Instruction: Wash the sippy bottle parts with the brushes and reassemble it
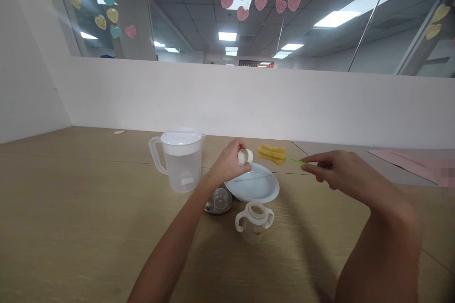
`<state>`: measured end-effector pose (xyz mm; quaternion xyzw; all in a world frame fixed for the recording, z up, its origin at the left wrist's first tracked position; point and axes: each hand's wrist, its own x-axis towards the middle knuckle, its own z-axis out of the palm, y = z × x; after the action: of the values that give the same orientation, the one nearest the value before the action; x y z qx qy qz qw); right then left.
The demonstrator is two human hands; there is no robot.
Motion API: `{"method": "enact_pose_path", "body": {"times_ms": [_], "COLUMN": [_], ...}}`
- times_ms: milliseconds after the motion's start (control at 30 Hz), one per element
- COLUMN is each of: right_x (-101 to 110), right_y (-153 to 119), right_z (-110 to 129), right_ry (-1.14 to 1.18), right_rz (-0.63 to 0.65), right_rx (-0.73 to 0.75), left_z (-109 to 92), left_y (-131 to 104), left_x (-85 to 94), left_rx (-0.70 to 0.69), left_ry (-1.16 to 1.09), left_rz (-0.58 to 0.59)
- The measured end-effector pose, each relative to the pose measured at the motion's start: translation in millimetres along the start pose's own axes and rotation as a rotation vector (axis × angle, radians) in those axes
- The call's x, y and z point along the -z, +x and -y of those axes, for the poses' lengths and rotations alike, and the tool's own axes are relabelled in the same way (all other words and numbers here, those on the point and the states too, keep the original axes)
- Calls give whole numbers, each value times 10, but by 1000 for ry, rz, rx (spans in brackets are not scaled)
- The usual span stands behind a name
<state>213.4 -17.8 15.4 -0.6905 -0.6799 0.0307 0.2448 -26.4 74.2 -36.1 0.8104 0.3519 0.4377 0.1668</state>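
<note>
My left hand (231, 161) pinches a small white ring-shaped cap (245, 156), its opening facing right, above the left rim of a pale shallow bowl (261, 187). In my right hand (329, 168) is the thin green handle of a yellow sponge brush (272, 154), held level with the sponge pointing left at the cap; the two are apart. Nearer to me stands a clear two-handled cup (254, 222) with a white collar and an open top. Beside my left forearm lies a dark round object with a clear dome (219, 200), partly hidden by the arm.
A translucent lidded pitcher (184, 163) stands left of the bowl, its handle to the left. Pink sheets (405, 164) lie at the right on a grey surface. A small yellow scrap (120, 131) is at the back left, before the white wall (213, 99).
</note>
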Motion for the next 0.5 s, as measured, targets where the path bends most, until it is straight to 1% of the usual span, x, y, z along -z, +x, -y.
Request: {"method": "enact_pose_path", "body": {"times_ms": [67,167,233,400,433,500], "right_x": [6,24,31,25,25,32], "right_y": [3,-15,-29,-30,-31,-37], "right_z": [7,50,83,115,112,100], "right_ry": [-8,47,66,-4,-3,40], "right_rz": [19,80,78,-63,-71,-35], "right_rx": [1,82,110,49,44,51], "left_z": [-53,-122,-149,-163,-164,-162], "left_y": [-8,-16,-15,-11,-11,-9], "left_x": [13,18,17,20,24,34], "left_rx": [-5,-3,3,24,36,65], "left_ry": [-224,-464,-531,-611,-629,-663], "left_rz": [12,61,67,40,39,36]}}
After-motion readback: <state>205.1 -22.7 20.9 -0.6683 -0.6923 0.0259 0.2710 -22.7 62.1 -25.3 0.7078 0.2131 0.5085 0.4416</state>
